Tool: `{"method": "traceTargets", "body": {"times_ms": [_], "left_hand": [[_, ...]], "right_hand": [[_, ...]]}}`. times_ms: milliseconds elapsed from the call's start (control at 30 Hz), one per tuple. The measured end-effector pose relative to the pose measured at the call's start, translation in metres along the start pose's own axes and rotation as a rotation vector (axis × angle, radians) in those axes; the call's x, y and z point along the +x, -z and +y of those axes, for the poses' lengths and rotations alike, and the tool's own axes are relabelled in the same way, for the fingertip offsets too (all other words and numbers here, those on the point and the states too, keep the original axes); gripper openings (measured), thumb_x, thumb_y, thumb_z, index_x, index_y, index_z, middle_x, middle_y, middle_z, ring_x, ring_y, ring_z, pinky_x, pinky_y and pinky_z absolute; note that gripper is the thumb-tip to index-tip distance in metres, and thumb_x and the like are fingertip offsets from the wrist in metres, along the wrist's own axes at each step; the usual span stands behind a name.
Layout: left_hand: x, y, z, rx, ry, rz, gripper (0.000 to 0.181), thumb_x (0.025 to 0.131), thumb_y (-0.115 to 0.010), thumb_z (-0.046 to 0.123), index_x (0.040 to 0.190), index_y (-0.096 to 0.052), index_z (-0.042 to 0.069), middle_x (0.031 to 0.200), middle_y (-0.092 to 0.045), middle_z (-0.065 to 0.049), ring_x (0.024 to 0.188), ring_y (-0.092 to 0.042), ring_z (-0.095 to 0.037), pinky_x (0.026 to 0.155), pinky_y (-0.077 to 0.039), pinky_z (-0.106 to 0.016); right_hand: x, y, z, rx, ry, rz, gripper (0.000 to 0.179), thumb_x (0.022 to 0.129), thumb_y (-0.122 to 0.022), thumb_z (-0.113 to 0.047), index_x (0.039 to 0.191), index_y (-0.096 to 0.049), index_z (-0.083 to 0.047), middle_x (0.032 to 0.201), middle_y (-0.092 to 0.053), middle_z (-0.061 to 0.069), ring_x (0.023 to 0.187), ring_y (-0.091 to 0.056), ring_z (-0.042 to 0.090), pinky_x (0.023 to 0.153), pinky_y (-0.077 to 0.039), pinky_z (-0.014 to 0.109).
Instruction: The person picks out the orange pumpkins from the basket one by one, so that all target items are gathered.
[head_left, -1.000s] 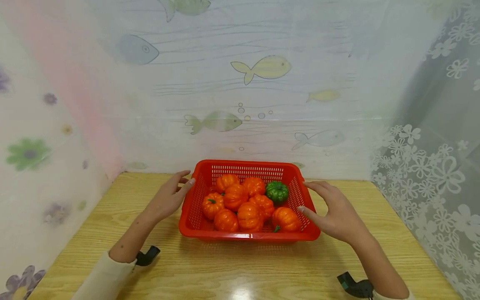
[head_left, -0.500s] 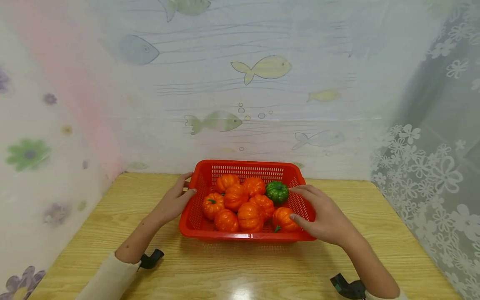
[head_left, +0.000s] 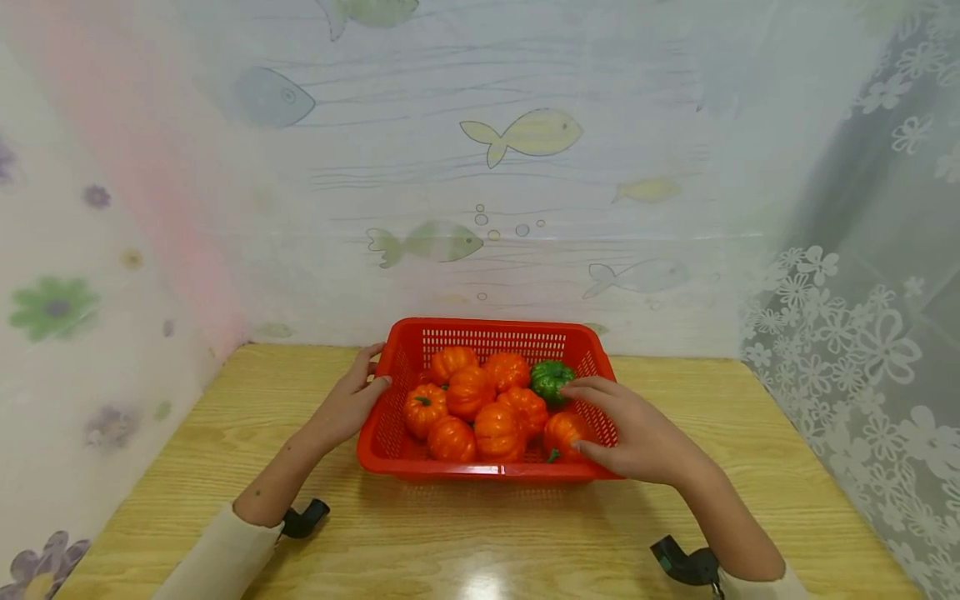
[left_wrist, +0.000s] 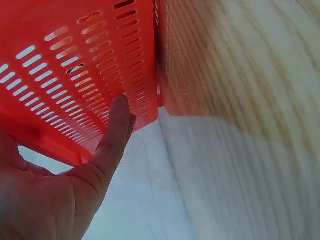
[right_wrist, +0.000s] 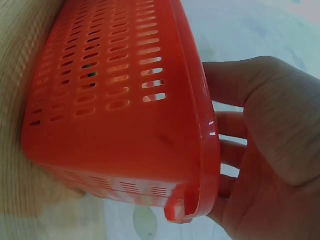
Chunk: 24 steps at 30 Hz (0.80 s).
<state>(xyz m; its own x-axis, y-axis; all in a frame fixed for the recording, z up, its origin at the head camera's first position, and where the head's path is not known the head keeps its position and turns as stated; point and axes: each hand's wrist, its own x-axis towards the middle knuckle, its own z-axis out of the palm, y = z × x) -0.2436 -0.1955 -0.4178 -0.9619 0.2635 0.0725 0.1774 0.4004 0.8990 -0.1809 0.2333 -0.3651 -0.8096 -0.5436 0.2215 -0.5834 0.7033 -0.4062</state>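
Inside a red slotted basket (head_left: 480, 472) lie several small orange pumpkins (head_left: 500, 432) and one green pumpkin (head_left: 550, 381). My left hand (head_left: 348, 406) rests against the basket's left side. In the left wrist view its extended finger (left_wrist: 117, 117) lies along the slotted outer wall. My right hand (head_left: 641, 433) reaches over the right rim, with its fingertips near the green pumpkin and its thumb beside the rightmost orange pumpkin (head_left: 564, 435). From the right wrist view, the fingers pass behind the basket rim (right_wrist: 202, 110), so their tips are hidden there.
The basket stands on a wood-grain table (head_left: 450, 542), close to the back edge. Behind it hangs a pale sheet (head_left: 420, 283) printed with fish. Flower-patterned sheets line both sides. A black wrist camera (head_left: 682, 562) sits under each forearm.
My right hand has moved left from outside the right rim to over the basket, reaching the green and rightmost orange pumpkins. The left hand has come slightly closer against the left side.
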Motion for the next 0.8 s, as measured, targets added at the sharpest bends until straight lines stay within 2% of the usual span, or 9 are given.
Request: {"method": "traceTargets", "body": {"times_ms": [233, 433, 633, 800], "left_hand": [[0.000, 0.000, -0.001, 0.007, -0.016, -0.007, 0.061, 0.114, -0.042, 0.019, 0.168, -0.016, 0.009, 0.147, -0.048, -0.029, 0.115, -0.069, -0.041, 0.086, -0.064, -0.047], [0.000, -0.001, -0.001, -0.003, -0.024, -0.015, 0.061, 0.114, -0.042, 0.018, 0.168, -0.015, 0.009, 0.148, -0.047, -0.030, 0.116, -0.069, -0.042, 0.086, -0.064, -0.047], [0.001, -0.001, -0.001, -0.017, -0.024, -0.028, 0.061, 0.114, -0.041, 0.018, 0.168, -0.014, 0.009, 0.146, -0.047, -0.030, 0.114, -0.070, -0.042, 0.085, -0.064, -0.047], [0.001, 0.000, -0.002, -0.032, -0.031, -0.038, 0.062, 0.114, -0.041, 0.018, 0.168, -0.013, 0.009, 0.149, -0.045, -0.031, 0.115, -0.069, -0.044, 0.086, -0.064, -0.048]], "right_hand": [[0.007, 0.001, 0.001, -0.014, 0.044, -0.052, 0.063, 0.087, -0.087, -0.018, 0.145, -0.064, -0.015, 0.148, -0.059, 0.004, 0.137, -0.057, 0.033, 0.110, -0.050, 0.057], [0.015, 0.009, 0.003, 0.019, 0.062, -0.160, 0.064, 0.089, -0.086, -0.016, 0.148, -0.061, -0.011, 0.152, -0.055, 0.006, 0.138, -0.055, 0.034, 0.109, -0.051, 0.057], [0.020, 0.015, 0.004, 0.062, 0.098, -0.240, 0.063, 0.089, -0.084, -0.010, 0.148, -0.061, -0.013, 0.153, -0.055, 0.004, 0.143, -0.051, 0.034, 0.109, -0.050, 0.058], [0.022, 0.016, 0.004, 0.063, 0.074, -0.302, 0.062, 0.087, -0.083, -0.005, 0.146, -0.063, -0.012, 0.152, -0.056, 0.005, 0.143, -0.050, 0.036, 0.111, -0.049, 0.059]]}}
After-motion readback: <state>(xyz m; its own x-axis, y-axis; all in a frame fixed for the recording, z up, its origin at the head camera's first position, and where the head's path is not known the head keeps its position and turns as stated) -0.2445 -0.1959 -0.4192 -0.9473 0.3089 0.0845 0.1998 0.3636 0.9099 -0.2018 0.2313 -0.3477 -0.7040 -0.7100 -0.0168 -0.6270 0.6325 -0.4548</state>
